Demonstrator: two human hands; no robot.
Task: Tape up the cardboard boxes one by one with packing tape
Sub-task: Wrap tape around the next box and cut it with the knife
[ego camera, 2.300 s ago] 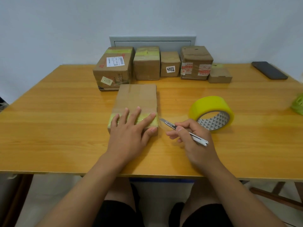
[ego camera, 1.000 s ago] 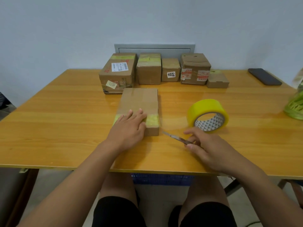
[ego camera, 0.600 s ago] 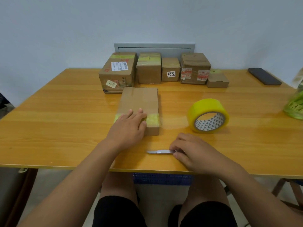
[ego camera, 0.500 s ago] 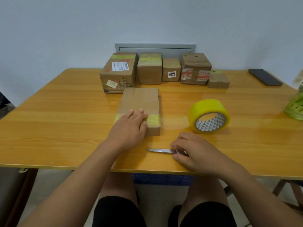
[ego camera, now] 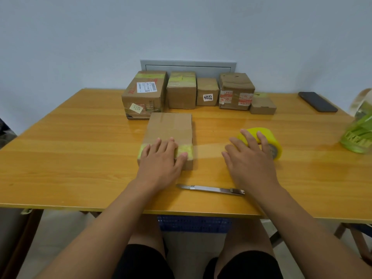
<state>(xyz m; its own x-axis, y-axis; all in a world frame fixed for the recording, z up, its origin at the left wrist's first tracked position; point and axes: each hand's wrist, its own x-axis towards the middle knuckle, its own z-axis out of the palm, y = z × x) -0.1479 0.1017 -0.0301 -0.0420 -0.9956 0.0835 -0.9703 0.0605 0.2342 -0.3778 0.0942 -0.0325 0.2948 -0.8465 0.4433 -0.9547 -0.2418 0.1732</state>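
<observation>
A flat cardboard box (ego camera: 170, 125) lies in the middle of the wooden table (ego camera: 70, 148), with a yellow tape band (ego camera: 187, 151) across its near end. My left hand (ego camera: 161, 158) presses flat on that band. My right hand (ego camera: 249, 160) reaches over the yellow tape roll (ego camera: 272, 140), its spread fingers touching the roll's top. A pale, translucent strip of tape (ego camera: 209, 151) appears to run along the table from the box to the roll. The metal utility knife (ego camera: 211, 189) lies free on the table in front of both hands.
Several taped cardboard boxes (ego camera: 144, 93) stand in a row at the back, against the wall. A black phone (ego camera: 317, 101) lies at the far right. A clear container with green contents (ego camera: 360, 133) sits at the right edge.
My right hand has laid the knife down near the table's front edge, let it go and moved up to the tape roll. My left hand has stayed on the box.
</observation>
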